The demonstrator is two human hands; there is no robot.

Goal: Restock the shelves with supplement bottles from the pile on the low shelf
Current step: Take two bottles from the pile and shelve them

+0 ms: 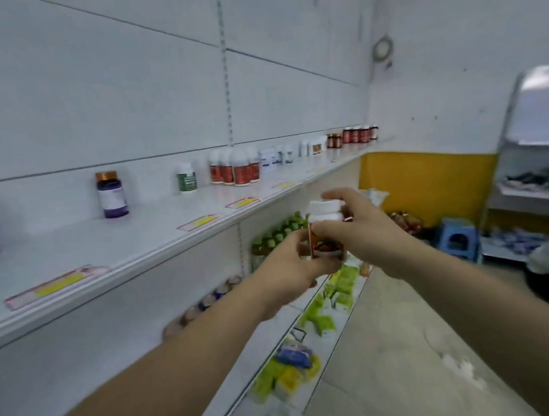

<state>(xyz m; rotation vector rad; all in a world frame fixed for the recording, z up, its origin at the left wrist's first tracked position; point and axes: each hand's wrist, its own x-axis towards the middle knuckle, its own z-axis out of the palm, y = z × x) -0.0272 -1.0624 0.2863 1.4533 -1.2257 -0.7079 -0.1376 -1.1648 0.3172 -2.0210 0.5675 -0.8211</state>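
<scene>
Bottle [325, 228], white with a white cap and a red-orange label, held upright in mid-air in front of the shelving; long axis close to vertical, cap up, base down. It sits just below the front edge of the upper shelf [141, 245] and above the lower shelves.

Head view: left hand [285, 271] comes in from below-left, fingers curled round the lower part of the bottle, over the label. Right hand [361, 229] comes from the right, fingers and thumb bent round the upper body and cap area; one finger lies over the top behind the cap. Both hands grip the same bottle; both forearms reach in from the bottom of the frame.

Upper shelf carries spaced bottles standing upright: a purple-labelled bottle with an orange cap [111, 194], a green-labelled white bottle [186, 181], a cluster of red-labelled white bottles [234, 170], and further small bottles toward the far end, too blurred to read. Yellow price tags [56, 285] lie along the shelf's front lip.

Below, a row of green-capped bottles [277, 234] stands on a middle shelf. The low shelf [320, 403] holds green and yellow packets [277, 378]. A blue stool [457, 237] stands on the floor by the yellow wall [430, 184].
</scene>
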